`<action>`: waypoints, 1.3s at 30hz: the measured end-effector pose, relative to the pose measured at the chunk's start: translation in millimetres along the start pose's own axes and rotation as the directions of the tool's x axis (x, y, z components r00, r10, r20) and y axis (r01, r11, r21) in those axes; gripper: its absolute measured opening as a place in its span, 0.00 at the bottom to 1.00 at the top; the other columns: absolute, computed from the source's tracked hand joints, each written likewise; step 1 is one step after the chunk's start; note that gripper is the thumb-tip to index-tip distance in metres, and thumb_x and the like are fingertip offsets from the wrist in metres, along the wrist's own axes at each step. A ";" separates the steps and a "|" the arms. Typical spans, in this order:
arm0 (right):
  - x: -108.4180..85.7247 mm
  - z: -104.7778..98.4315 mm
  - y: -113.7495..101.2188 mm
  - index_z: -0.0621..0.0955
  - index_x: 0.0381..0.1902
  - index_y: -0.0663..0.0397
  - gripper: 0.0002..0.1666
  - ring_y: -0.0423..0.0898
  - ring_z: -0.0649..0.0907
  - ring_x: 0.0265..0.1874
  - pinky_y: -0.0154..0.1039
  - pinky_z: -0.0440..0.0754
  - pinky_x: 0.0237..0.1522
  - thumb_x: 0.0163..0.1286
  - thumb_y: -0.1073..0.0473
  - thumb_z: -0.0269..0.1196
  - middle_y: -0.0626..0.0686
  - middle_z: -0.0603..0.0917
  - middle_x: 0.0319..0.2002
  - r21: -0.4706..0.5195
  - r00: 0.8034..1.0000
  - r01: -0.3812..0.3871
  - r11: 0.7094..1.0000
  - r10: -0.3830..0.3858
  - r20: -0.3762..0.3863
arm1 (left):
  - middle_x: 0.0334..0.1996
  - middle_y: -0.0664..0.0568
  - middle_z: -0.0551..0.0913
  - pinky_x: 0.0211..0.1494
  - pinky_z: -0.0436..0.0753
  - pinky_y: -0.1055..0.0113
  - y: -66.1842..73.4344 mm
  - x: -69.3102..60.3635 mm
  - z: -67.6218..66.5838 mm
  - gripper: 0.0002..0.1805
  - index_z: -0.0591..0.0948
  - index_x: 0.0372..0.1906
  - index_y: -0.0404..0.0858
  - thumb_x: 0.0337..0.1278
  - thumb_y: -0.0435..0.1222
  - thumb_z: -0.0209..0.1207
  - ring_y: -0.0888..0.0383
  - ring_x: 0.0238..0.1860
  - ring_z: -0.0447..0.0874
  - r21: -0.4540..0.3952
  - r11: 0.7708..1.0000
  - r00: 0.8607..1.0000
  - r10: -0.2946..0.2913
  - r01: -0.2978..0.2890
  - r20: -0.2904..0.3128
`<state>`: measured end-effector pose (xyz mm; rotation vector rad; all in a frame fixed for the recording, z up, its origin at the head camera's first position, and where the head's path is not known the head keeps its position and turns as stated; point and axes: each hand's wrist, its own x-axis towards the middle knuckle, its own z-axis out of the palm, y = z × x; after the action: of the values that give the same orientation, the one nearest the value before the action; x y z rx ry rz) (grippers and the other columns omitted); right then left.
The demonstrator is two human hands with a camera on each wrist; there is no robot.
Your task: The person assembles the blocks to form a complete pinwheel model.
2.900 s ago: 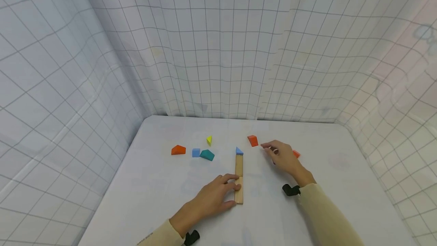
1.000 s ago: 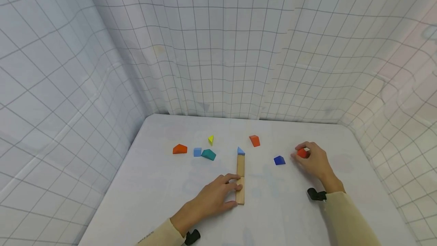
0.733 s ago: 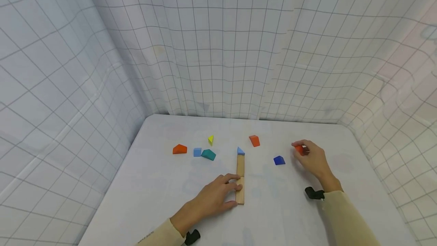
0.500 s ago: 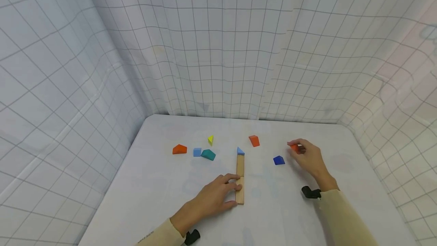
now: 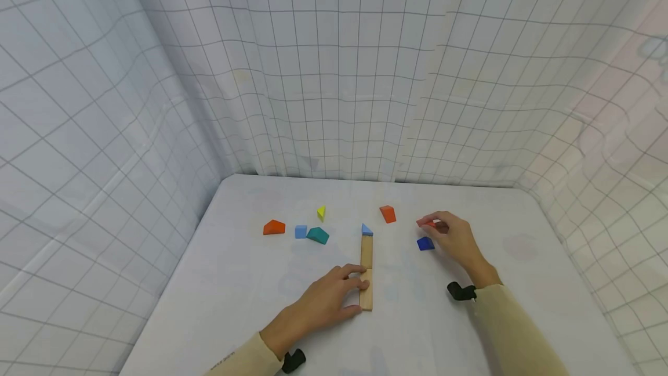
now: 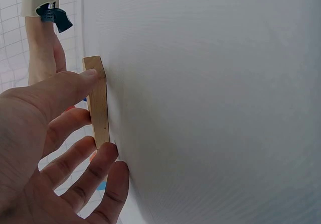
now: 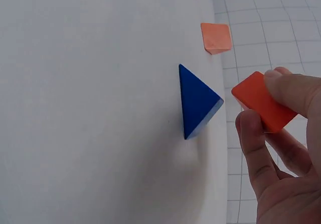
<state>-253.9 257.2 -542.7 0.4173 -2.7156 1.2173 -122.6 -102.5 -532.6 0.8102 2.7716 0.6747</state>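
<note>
In the head view my right hand (image 5: 456,242) pinches a red-orange block (image 7: 263,103) between thumb and fingers, raised off the table. Just below that hand lies a dark blue triangular block (image 7: 198,103), untouched. My left hand (image 5: 326,300) holds the nearer of two wooden blocks (image 6: 99,103), thumb at its near end and fingers along its left side. The farther wooden block (image 5: 367,251) continues in line with it. A light blue triangular block (image 5: 367,230) stands at the far end of that row.
Behind the row lies another orange-red block (image 5: 388,213). To the left are a teal block (image 5: 318,235), a light blue cube (image 5: 301,231), a yellow triangular block (image 5: 321,212) and an orange block (image 5: 273,227). Grid-patterned curtains (image 5: 334,74) surround the white table (image 5: 235,283).
My right hand has reached right past the dark blue block, picked up the red-orange block and carried it back left. My left hand has stayed at the wooden block.
</note>
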 end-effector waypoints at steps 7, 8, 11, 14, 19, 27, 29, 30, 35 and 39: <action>4.8 12.6 -12.6 0.93 0.57 0.52 0.10 0.55 0.98 0.52 0.23 0.88 0.53 0.85 0.56 0.75 0.56 0.98 0.56 0.063 1.000 0.002 0.998 -0.004 0.026 | 0.84 0.58 0.79 0.77 0.90 0.55 -1.5 1.4 2.5 0.26 0.91 0.73 0.54 0.75 0.47 0.80 0.53 0.75 0.84 0.002 1.000 1.000 -0.010 0.010 0.010; 5.7 14.5 -14.0 0.93 0.57 0.52 0.10 0.55 0.98 0.52 0.23 0.88 0.54 0.85 0.56 0.74 0.56 0.98 0.57 0.062 0.999 0.008 0.998 -0.010 0.031 | 0.84 0.59 0.79 0.78 0.90 0.55 -1.8 1.5 3.1 0.26 0.90 0.73 0.54 0.75 0.48 0.79 0.53 0.76 0.84 0.002 1.000 1.000 -0.013 0.013 0.013; 9.6 20.2 -17.8 0.94 0.57 0.50 0.09 0.55 0.97 0.54 0.23 0.88 0.55 0.85 0.56 0.74 0.57 0.97 0.60 0.055 0.999 0.023 0.998 -0.026 0.045 | 0.84 0.59 0.78 0.78 0.89 0.54 -2.3 1.9 3.1 0.27 0.90 0.74 0.54 0.75 0.48 0.79 0.53 0.77 0.83 0.004 1.000 1.000 -0.019 0.019 0.018; 12.8 25.4 -20.8 0.95 0.56 0.48 0.09 0.55 0.97 0.54 0.26 0.89 0.55 0.85 0.55 0.74 0.56 0.96 0.62 0.045 0.998 0.023 0.999 -0.025 0.058 | 0.84 0.58 0.79 0.78 0.89 0.53 -2.7 2.3 2.8 0.27 0.90 0.74 0.54 0.74 0.48 0.80 0.52 0.77 0.83 0.005 1.000 1.000 -0.018 0.018 0.019; 17.1 32.9 -24.9 0.95 0.59 0.47 0.12 0.55 0.97 0.56 0.49 0.96 0.63 0.85 0.53 0.75 0.55 0.97 0.61 0.027 0.996 0.026 0.999 -0.029 0.082 | 0.84 0.58 0.79 0.78 0.89 0.53 -2.3 2.6 1.9 0.27 0.90 0.73 0.54 0.74 0.48 0.80 0.52 0.77 0.83 -0.001 1.000 1.000 -0.017 0.017 0.021; 26.8 41.6 -26.7 0.90 0.64 0.48 0.19 0.57 0.96 0.58 0.62 0.94 0.65 0.81 0.51 0.79 0.56 0.95 0.63 0.037 0.993 0.011 0.999 -0.015 0.121 | 0.84 0.60 0.79 0.78 0.89 0.53 -1.9 2.4 1.6 0.27 0.91 0.72 0.55 0.73 0.48 0.81 0.53 0.77 0.83 0.009 1.000 1.000 -0.019 0.019 0.022; 29.6 42.9 -26.9 0.91 0.63 0.50 0.18 0.58 0.96 0.58 0.63 0.94 0.65 0.81 0.53 0.79 0.57 0.94 0.63 0.043 0.990 0.022 0.999 -0.028 0.136 | 0.84 0.60 0.79 0.77 0.90 0.53 -1.8 2.4 1.3 0.27 0.91 0.72 0.55 0.73 0.49 0.81 0.53 0.77 0.83 0.010 1.000 1.000 -0.021 0.021 0.022; 30.8 43.5 -27.2 0.91 0.63 0.51 0.18 0.59 0.96 0.58 0.63 0.94 0.65 0.81 0.55 0.78 0.58 0.94 0.63 0.042 0.989 0.031 0.999 -0.037 0.145 | 0.84 0.60 0.79 0.77 0.90 0.53 -1.7 2.2 1.0 0.26 0.91 0.72 0.55 0.73 0.48 0.81 0.53 0.77 0.84 0.011 1.000 1.000 -0.018 0.018 0.020; 35.7 48.1 -28.9 0.92 0.63 0.55 0.16 0.64 0.94 0.61 0.63 0.93 0.68 0.81 0.61 0.76 0.61 0.91 0.60 0.029 0.982 0.065 0.997 -0.069 0.175 | 0.84 0.60 0.78 0.75 0.91 0.54 -0.5 1.4 -0.4 0.27 0.91 0.72 0.55 0.72 0.48 0.81 0.53 0.76 0.84 0.008 1.000 1.000 -0.012 0.012 0.016; 39.0 52.7 -30.3 0.92 0.63 0.56 0.16 0.65 0.93 0.63 0.64 0.91 0.71 0.82 0.62 0.74 0.61 0.92 0.61 0.037 0.980 0.055 0.998 -0.061 0.192 | 0.84 0.60 0.78 0.75 0.91 0.54 -0.2 1.0 -0.9 0.27 0.91 0.72 0.55 0.72 0.48 0.82 0.53 0.76 0.84 0.007 1.000 1.000 -0.011 0.011 0.015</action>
<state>-282.4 191.0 -547.1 0.6453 -2.8234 1.2668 -123.8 -102.3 -532.0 0.7970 2.7643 0.6546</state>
